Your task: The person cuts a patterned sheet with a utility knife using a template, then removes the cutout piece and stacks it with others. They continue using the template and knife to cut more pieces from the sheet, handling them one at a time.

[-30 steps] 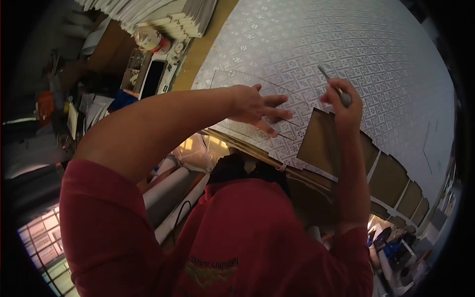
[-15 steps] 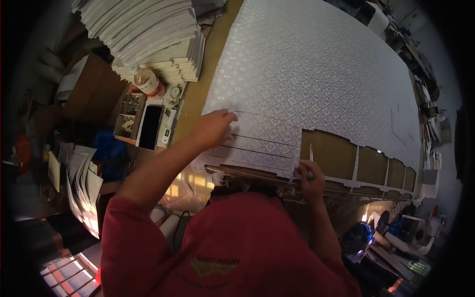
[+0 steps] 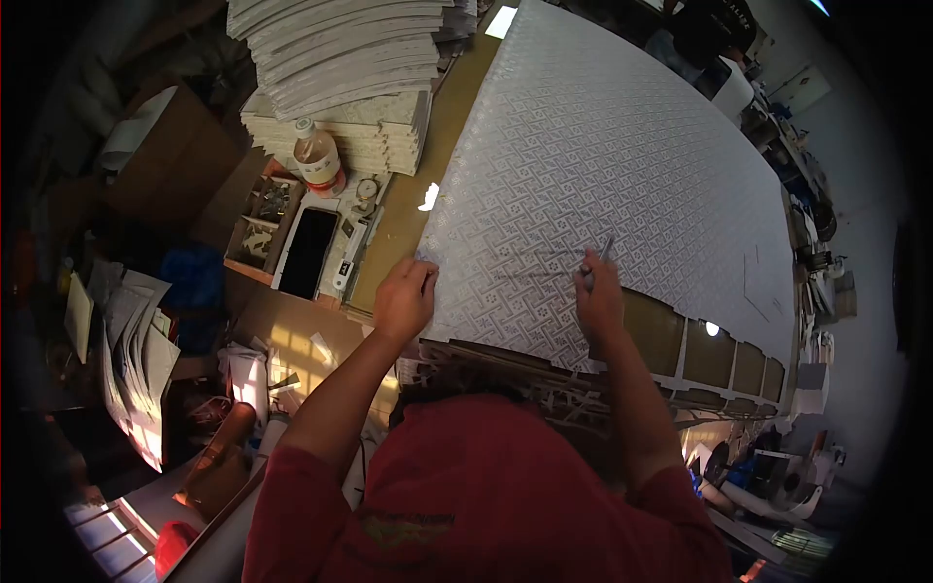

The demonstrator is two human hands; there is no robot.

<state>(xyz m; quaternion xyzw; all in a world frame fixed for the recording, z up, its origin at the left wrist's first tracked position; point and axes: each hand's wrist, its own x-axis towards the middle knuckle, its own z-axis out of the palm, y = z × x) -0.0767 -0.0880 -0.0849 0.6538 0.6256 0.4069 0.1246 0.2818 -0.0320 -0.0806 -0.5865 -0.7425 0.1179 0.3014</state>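
A large white sheet with a silvery lattice and flower pattern point(image 3: 544, 185) covers the work table. At its near left edge my left hand point(image 3: 404, 299) has its fingers closed on the sheet's border. My right hand point(image 3: 600, 296) grips a slim pen-like tool point(image 3: 608, 249), pointing up and away over the sheet; whether it is a pen or a knife cannot be told. Just right of that hand, several cut-out openings point(image 3: 708, 352) along the near edge show a brown surface beneath. Faint dark lines lie on the pattern between my hands.
Left of the sheet lie a phone point(image 3: 310, 253), a small wooden parts box point(image 3: 260, 225) and a plastic bottle point(image 3: 319, 160). Stacked patterned sheets point(image 3: 340, 58) stand behind them. Paper strips hang below the near table edge. Another person point(image 3: 714, 34) is at the far right.
My left hand has drawn back from on top of the sheet to its left edge. My right hand has moved away from my body, over the sheet. Dark lines near the front no longer show.
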